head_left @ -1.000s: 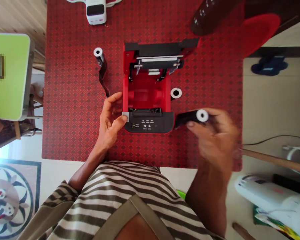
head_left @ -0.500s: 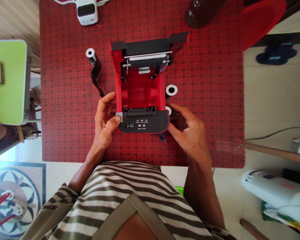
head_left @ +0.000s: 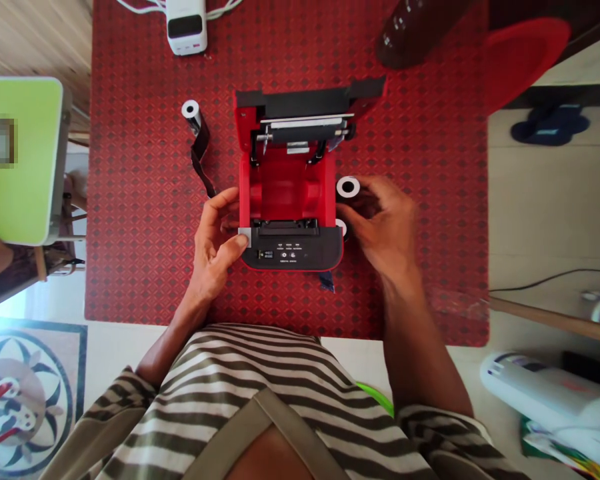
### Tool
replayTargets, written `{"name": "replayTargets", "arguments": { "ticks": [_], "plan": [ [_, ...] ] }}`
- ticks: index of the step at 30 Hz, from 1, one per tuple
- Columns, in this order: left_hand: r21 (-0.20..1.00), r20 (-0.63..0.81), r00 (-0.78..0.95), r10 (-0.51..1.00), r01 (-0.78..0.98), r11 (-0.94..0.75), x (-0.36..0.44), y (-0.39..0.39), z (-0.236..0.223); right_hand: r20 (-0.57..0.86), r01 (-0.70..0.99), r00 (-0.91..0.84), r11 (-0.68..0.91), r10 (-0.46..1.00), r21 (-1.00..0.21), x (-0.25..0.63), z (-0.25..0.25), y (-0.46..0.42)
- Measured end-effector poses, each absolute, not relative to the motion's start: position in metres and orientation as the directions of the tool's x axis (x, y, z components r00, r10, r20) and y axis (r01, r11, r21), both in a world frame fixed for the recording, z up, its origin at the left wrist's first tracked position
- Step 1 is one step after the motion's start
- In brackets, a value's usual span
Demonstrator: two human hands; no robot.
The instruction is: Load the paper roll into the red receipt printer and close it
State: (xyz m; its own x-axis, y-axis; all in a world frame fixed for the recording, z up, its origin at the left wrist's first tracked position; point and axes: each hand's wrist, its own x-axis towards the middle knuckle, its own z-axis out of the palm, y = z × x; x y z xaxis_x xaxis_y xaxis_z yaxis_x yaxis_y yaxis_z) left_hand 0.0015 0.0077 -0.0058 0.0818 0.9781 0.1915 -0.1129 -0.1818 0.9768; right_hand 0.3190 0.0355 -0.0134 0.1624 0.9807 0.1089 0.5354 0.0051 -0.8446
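A red and black printer (head_left: pixel 293 193) stands on the table with its lid (head_left: pixel 305 103) raised and its red paper bay bare. My left hand (head_left: pixel 217 243) grips the front left corner, thumb on the grey button (head_left: pixel 245 236) and fingers along the side. Just right of the printer, my right hand (head_left: pixel 387 223) closes around an upright black roll with a white-rimmed end (head_left: pixel 349 187); some of its fingers are hidden behind. A second roll (head_left: pixel 341 229) is partly covered by the printer. To the left, a small roll (head_left: pixel 191 110) trails a dark strip.
A white device with cables (head_left: pixel 187 27) lies at the back left of the red-patterned table (head_left: pixel 140 267). A dark bottle (head_left: pixel 405 33) stands at the back right. A dark blue scrap (head_left: pixel 326 281) shows under the printer's front. A green-topped table (head_left: pixel 20 200) is at left.
My right hand has left the printer's right side and moved up to the farther roll. My left hand keeps its hold. The whole view has shifted slightly.
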Motion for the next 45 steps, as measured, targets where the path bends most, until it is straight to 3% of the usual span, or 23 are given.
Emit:
{"name": "replayTargets", "arguments": {
  "ticks": [4,9,13,18,23,28,32,36,42,45],
  "plan": [
    [0.981,0.191,0.088,0.978,-0.048,-0.188,0.0,0.006,-0.009,0.098,0.466,0.23,-0.021,0.968,-0.885,0.322,0.0,0.033],
    [0.988,0.157,0.1,0.983,-0.004,-0.157,-0.002,0.002,0.0,0.168,0.38,0.317,0.038,0.933,-0.924,0.336,0.058,0.008],
    [0.976,0.175,0.104,0.979,0.113,-0.187,-0.002,-0.008,0.014,0.117,0.207,0.162,0.082,0.98,-0.975,0.334,0.096,-0.008],
    [0.865,0.438,-0.006,0.899,0.277,-0.419,0.003,-0.019,0.043,-0.033,0.069,-0.093,-0.026,0.995,-0.997,0.314,0.101,-0.008],
    [0.838,0.489,0.136,0.862,0.2,-0.507,0.011,-0.017,0.095,-0.053,0.154,-0.188,-0.023,0.981,-0.988,0.298,0.1,-0.006],
    [0.836,0.417,0.148,0.897,0.326,-0.442,0.019,-0.015,0.109,-0.019,0.252,-0.191,0.03,0.981,-0.967,0.3,0.107,-0.002],
    [0.87,0.369,0.149,0.917,0.292,-0.398,0.019,-0.021,0.102,0.115,0.501,-0.179,0.191,0.977,-0.844,0.302,0.116,0.008],
    [0.869,0.35,0.146,0.925,0.319,-0.379,0.016,-0.025,0.1,0.212,0.648,-0.321,0.377,0.923,-0.662,0.29,0.122,0.021],
    [0.721,0.435,0.227,0.872,0.492,-0.488,0.011,-0.024,0.095,0.149,0.81,-0.437,0.46,0.887,-0.363,0.261,0.122,0.033],
    [0.661,0.408,0.225,0.885,0.596,-0.456,0.011,-0.021,0.09,0.155,0.837,-0.46,0.485,0.874,-0.252,0.252,0.119,0.037]
  ]
}}
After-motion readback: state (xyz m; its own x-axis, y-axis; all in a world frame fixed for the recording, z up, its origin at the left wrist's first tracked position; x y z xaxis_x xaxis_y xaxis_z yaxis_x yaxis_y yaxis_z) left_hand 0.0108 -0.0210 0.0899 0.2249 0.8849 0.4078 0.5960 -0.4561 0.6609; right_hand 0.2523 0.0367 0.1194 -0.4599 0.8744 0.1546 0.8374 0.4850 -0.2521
